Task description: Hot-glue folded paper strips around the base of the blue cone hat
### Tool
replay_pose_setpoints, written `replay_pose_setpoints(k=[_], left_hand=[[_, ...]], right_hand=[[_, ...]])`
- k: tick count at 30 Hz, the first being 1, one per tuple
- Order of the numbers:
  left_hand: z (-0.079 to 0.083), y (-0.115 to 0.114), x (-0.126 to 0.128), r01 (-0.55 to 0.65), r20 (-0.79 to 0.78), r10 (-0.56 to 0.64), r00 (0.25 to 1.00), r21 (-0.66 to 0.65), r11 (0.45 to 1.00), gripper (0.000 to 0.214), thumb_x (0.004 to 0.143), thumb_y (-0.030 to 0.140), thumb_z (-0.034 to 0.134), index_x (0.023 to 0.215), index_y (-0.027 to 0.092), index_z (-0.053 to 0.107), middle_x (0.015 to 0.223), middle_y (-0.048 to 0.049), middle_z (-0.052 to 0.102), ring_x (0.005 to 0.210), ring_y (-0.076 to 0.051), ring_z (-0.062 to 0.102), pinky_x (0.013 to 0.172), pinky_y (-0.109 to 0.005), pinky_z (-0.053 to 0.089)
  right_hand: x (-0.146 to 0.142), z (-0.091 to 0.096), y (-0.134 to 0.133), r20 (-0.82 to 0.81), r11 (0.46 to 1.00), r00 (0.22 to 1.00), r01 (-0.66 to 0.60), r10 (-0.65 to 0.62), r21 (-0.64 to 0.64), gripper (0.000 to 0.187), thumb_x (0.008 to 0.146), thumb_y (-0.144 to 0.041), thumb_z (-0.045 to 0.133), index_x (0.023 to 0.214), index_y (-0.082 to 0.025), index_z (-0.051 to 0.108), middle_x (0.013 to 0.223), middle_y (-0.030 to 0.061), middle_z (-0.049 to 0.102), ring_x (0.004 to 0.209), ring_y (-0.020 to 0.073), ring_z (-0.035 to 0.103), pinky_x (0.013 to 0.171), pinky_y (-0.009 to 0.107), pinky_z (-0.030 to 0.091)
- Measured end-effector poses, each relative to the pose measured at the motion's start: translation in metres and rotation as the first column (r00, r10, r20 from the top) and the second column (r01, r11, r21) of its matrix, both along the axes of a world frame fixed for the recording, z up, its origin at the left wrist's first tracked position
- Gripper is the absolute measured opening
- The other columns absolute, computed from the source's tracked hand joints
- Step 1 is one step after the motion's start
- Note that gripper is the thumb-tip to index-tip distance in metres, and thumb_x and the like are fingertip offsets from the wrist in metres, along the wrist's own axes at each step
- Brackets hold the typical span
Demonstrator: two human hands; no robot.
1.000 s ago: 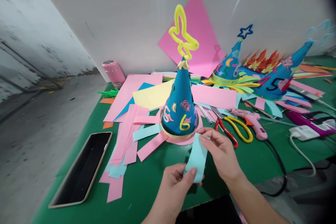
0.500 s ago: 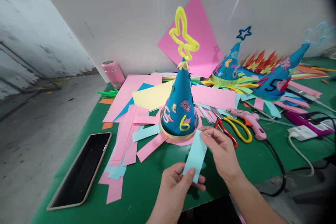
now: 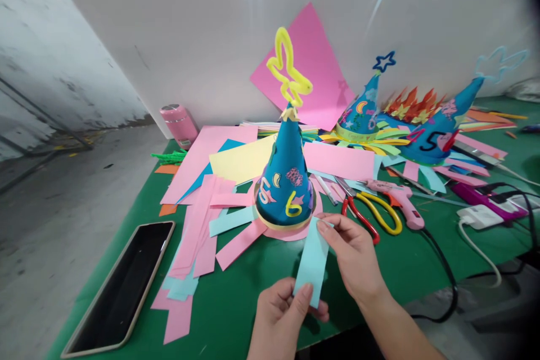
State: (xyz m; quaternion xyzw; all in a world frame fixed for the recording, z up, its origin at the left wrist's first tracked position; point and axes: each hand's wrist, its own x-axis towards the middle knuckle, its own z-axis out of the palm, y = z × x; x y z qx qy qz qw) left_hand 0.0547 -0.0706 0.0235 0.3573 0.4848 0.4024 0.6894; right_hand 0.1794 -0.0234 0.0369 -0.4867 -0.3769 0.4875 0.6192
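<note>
Between my two hands is a light blue paper strip [image 3: 313,264]. My left hand [image 3: 283,310] pinches its lower end, thumb on top. At the strip's upper end, my right hand [image 3: 352,250] grips it between thumb and fingers, close to the brim of a blue cone hat [image 3: 283,180]. The hat stands upright, with a yellow fuzzy-wire shape [image 3: 291,70] at its tip and the figures 5 and 6 on its side. Pink and light blue strips fan out from the left of its pink brim [image 3: 287,232]. Whether the held strip touches the brim I cannot tell.
Loose paper strips [image 3: 198,230] and a phone [image 3: 122,287] lie to the left, a pink bottle [image 3: 179,125] behind. Right of the hat are scissors [image 3: 377,211], a pink glue gun [image 3: 399,197] with its cord, and a power strip [image 3: 493,202]. Two more decorated hats [image 3: 442,129] [image 3: 360,112] stand farther back.
The view has tilted up slightly, so everything sits a little lower in the picture. Both hands keep their hold on the light blue strip, which stands a little more upright.
</note>
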Motion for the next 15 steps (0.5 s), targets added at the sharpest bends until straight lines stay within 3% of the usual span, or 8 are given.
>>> replay_pose_setpoints(k=[7, 15], left_hand=[[-0.0066, -0.0001, -0.0008, -0.024, 0.084, 0.029, 0.996, -0.059, 0.998, 0.035, 0.063, 0.045, 0.069, 0.058, 0.012, 0.059, 0.052, -0.0055, 0.065, 0.049, -0.015, 0.059, 0.054, -0.025, 0.044], [-0.0079, -0.0009, -0.0005, -0.028, 0.088, 0.036, 0.996, -0.093, 0.995, 0.037, 0.058, 0.048, 0.071, 0.056, 0.013, 0.059, 0.050, -0.0054, 0.065, 0.047, -0.015, 0.058, 0.051, -0.025, 0.042]], right_hand=[[0.0017, 0.0051, -0.0028, 0.045, 0.996, 0.996, -0.083, 0.082, 0.032, 0.008, 0.072, -0.027, 0.063, 0.070, -0.020, 0.065, 0.076, 0.0017, 0.063, 0.062, 0.0112, 0.052, 0.054, 0.022, 0.043], [0.0016, 0.0067, -0.0042, 0.063, 0.997, 0.995, -0.074, 0.073, 0.028, 0.007, 0.073, -0.027, 0.064, 0.071, -0.021, 0.067, 0.079, 0.0013, 0.064, 0.064, 0.0109, 0.053, 0.056, 0.021, 0.042]])
